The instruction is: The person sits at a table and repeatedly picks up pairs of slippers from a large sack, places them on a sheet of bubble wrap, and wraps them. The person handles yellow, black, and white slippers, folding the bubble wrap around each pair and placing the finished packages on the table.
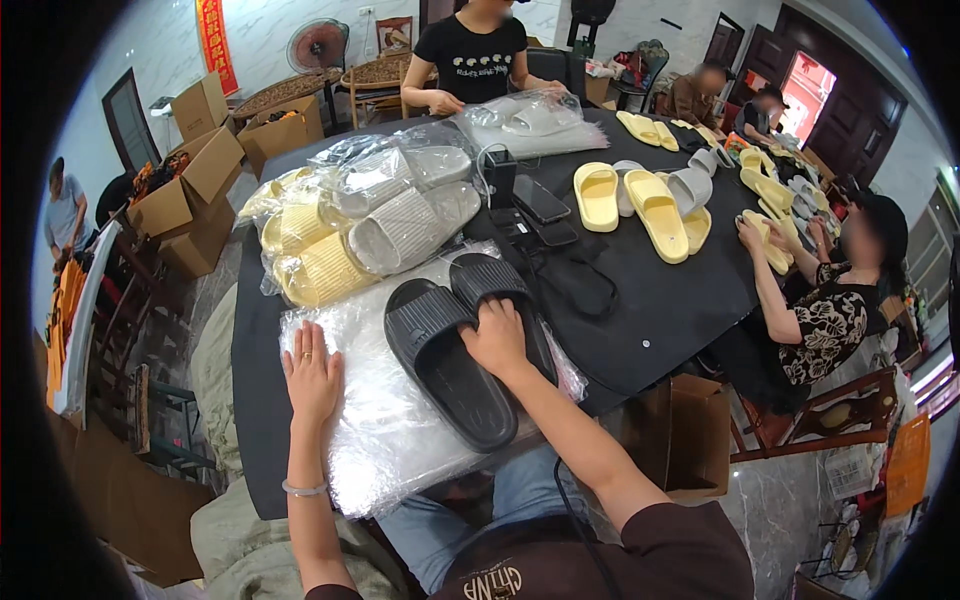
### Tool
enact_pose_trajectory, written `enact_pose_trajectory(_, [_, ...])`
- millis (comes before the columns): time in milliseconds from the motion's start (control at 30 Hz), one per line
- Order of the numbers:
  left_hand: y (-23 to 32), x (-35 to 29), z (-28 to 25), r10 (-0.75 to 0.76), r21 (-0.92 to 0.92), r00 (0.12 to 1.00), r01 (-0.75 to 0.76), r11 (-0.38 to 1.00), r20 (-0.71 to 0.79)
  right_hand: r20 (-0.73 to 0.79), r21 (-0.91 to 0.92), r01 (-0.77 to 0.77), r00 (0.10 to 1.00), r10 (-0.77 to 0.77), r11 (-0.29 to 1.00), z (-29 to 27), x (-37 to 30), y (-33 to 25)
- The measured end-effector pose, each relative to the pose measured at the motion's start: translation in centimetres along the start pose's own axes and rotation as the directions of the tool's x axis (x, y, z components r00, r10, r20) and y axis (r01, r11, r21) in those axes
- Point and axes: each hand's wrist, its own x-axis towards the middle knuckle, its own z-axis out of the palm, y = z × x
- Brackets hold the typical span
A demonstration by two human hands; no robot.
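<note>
A pair of black slide slippers (462, 392) with ribbed straps lies on a stack of clear plastic bags (368, 455) in front of me. My right hand (497, 340) is closed on the pair where the two straps meet, its fingertips partly hidden. Flat on the left edge of the bags rests my left hand (312, 375), fingers stretched out, holding nothing. Just beyond the bags, bagged yellow slippers (318, 268) and bagged grey slippers (402, 238) are piled up.
Phones (540, 200) and a black strap (610, 290) lie mid-table. Loose yellow slippers (655, 215) sit farther right. Across the table a person (470, 50) handles bagged grey slippers; another person (860, 270) sits at right. An open carton (680, 440) stands beside my right leg.
</note>
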Motion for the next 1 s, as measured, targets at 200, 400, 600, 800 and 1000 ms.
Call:
enact_pose_trajectory(200, [0.22,-0.03,-0.32,-0.005,-0.023,1.0,0.006,1.0,0.006,0.017,0.004,-0.005,1.0,0.005,1.0,-0.3,0.07,0.05])
enact_pose_trajectory(400, [0.41,-0.09,-0.73,-0.016,-0.037,0.999,0.018,0.999,0.034,0.029,0.003,-0.009,1.0,0.008,1.0,-0.32,0.05,0.07])
enact_pose_trajectory(600, [0.16,-0.17,-0.39,-0.011,-0.028,1.0,0.011,1.0,0.022,-0.011,0.01,0.014,1.0,-0.014,1.0,-0.06,-0.04,0.2])
enact_pose_trajectory(800, [0.39,-0.11,-0.51,-0.01,-0.018,1.0,0.011,1.0,0.025,0.009,0.022,-0.007,1.0,0.006,1.0,-0.23,-0.03,0.2])
enact_pose_trajectory(1000, [0.26,-0.17,-0.36,0.0,-0.014,1.0,0.0,1.0,0.01,0.026,0.022,-0.014,1.0,0.014,1.0,-0.42,-0.03,0.07])
